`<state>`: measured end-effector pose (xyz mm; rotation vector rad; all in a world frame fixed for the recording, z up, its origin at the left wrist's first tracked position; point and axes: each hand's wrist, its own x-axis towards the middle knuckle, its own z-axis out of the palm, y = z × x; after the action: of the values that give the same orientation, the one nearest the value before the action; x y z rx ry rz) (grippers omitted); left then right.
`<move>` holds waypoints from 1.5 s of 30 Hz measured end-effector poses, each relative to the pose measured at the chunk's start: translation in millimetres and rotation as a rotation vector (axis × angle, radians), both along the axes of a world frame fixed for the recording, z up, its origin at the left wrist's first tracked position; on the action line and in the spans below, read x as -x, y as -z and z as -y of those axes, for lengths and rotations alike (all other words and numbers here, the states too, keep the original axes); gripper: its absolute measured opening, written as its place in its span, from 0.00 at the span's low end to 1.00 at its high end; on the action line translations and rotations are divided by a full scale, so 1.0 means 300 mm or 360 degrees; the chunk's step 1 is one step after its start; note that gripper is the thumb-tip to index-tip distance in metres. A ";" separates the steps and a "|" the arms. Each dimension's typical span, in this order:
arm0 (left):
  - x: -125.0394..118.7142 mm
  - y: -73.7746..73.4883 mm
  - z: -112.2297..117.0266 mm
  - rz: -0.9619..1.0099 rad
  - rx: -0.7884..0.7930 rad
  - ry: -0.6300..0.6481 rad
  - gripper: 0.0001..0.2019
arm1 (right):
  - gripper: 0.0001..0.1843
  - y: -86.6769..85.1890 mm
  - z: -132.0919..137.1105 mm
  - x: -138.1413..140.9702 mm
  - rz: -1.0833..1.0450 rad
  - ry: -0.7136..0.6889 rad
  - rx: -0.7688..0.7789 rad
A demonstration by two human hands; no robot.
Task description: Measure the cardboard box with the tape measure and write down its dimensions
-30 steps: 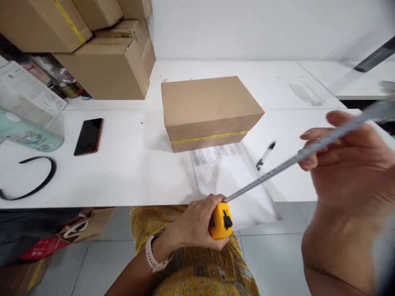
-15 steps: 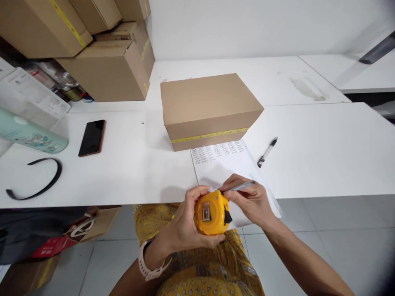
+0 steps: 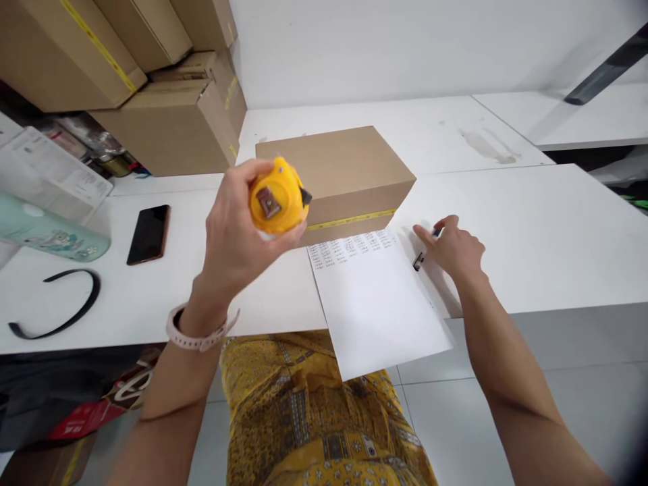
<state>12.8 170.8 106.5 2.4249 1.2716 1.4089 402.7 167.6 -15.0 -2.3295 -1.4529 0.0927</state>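
Note:
My left hand (image 3: 233,233) is raised above the white table (image 3: 531,229) and grips a yellow tape measure (image 3: 277,197), its blade fully wound in. Behind it stands a closed brown cardboard box (image 3: 337,175) with a yellow tape strip along its front. My right hand (image 3: 453,248) rests on the table to the right, fingers curled over a black and white pen (image 3: 424,251). A printed white sheet (image 3: 374,297) lies between my hands and overhangs the table's front edge.
A black phone (image 3: 148,233) lies left of the box, with a mint green bottle (image 3: 48,231) and a curved black band (image 3: 55,304) further left. Large cardboard boxes (image 3: 172,115) are stacked at the back left. Bags (image 3: 96,405) sit under the table.
The tape blade has wound back into its case. My left hand lifted the tape measure up and to the left. My right hand let go of the blade and reached to the pen.

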 end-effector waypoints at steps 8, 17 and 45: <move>-0.023 0.022 -0.224 -0.0357 0.0116 -0.0057 0.29 | 0.10 -0.012 0.037 -0.020 -0.0805 -0.0064 -0.0264; -0.189 0.301 0.082 -0.0939 -0.0127 0.0675 0.09 | 0.15 -0.144 0.262 0.089 -0.1817 -0.0489 -0.0626; -0.277 0.338 0.161 -0.1640 0.0381 0.0600 0.36 | 0.14 0.024 0.060 0.399 -0.1553 -0.0702 -0.0300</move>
<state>95.8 122.6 5.2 3.0238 0.8689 -0.1574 283.0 149.7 -22.1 -1.3930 -1.2959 0.9996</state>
